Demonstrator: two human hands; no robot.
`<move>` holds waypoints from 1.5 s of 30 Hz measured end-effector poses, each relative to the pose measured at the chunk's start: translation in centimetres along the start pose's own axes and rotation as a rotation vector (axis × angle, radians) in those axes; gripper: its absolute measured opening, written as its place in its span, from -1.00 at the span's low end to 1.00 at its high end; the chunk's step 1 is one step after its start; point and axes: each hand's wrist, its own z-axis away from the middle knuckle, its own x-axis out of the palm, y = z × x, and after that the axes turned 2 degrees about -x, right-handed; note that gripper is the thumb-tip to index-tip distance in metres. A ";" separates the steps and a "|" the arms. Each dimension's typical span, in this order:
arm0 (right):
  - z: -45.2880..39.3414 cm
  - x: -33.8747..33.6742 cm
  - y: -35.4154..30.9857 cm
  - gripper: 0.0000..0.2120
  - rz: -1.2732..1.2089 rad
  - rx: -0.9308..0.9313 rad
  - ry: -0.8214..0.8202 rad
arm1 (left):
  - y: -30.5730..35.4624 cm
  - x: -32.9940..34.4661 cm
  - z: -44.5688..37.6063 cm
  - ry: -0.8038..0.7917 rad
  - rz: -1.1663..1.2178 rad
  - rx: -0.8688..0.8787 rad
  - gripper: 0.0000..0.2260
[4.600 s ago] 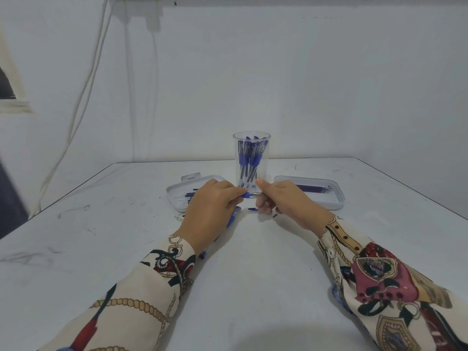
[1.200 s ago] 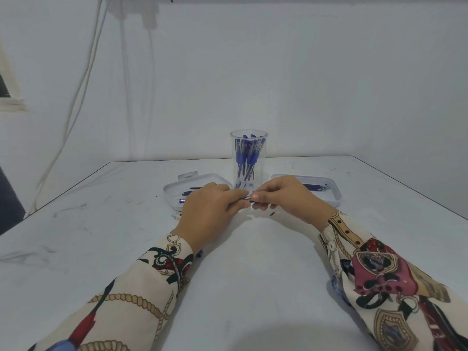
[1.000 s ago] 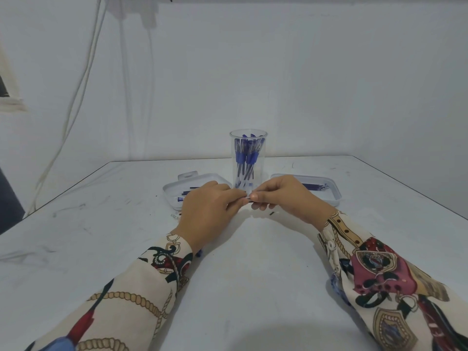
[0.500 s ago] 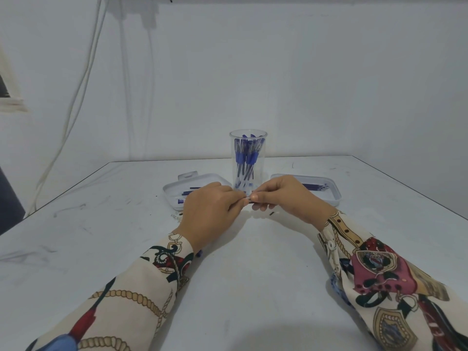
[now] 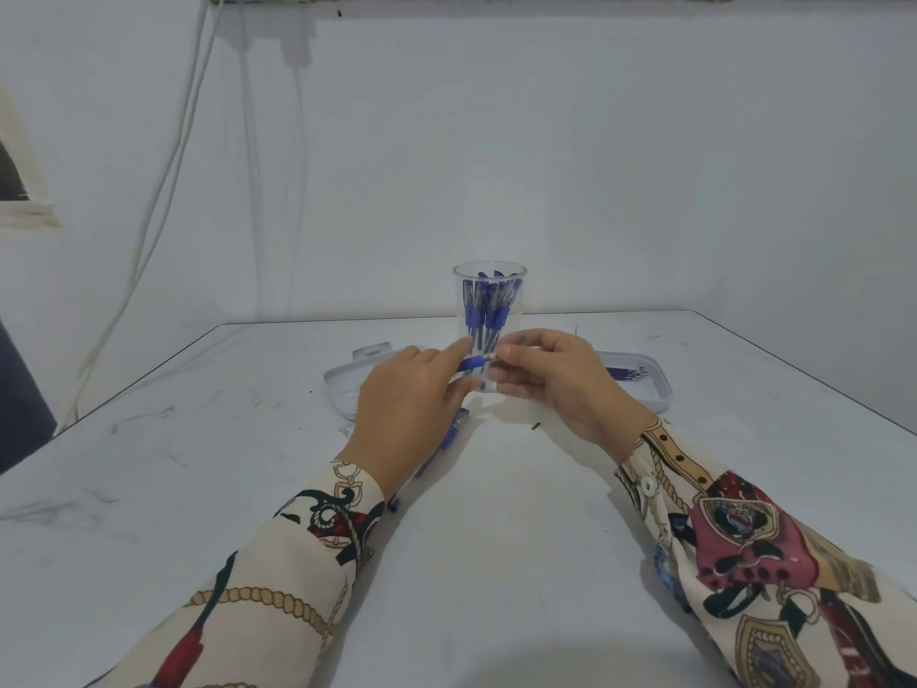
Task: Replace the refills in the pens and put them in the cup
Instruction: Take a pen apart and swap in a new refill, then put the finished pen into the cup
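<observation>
both hands meet just in front of the clear plastic cup [image 5: 489,310], raised a little above the white tabletop [image 5: 496,538]. the left hand [image 5: 407,414] has its fingers curled round a pen [image 5: 471,363], whose blue grip section shows between thumb and forefinger; the clear barrel runs back under the palm, and the blue end [image 5: 393,504] shows near the left wrist. the right hand [image 5: 551,379] pinches the pen's front end between thumb and fingertips, with the other fingers curled below; how the tip piece sits on the barrel is hidden by the fingers. the cup stands upright just beyond the hands, filled with blue-gripped pens [image 5: 489,305] standing inside it. beyond the left hand lies a shallow white tray [image 5: 342,384], mostly hidden by that hand. beyond the right hand lies a second white tray [image 5: 655,384] holding thin dark refills [image 5: 627,373]. a small dark speck [image 5: 535,426] lies on the tabletop between the wrists.
</observation>
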 end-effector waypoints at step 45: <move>-2.5 -1.6 -0.9 -0.71 1.067 -0.729 0.276 | -0.5 0.3 -5.4 -0.459 0.475 -0.657 -0.80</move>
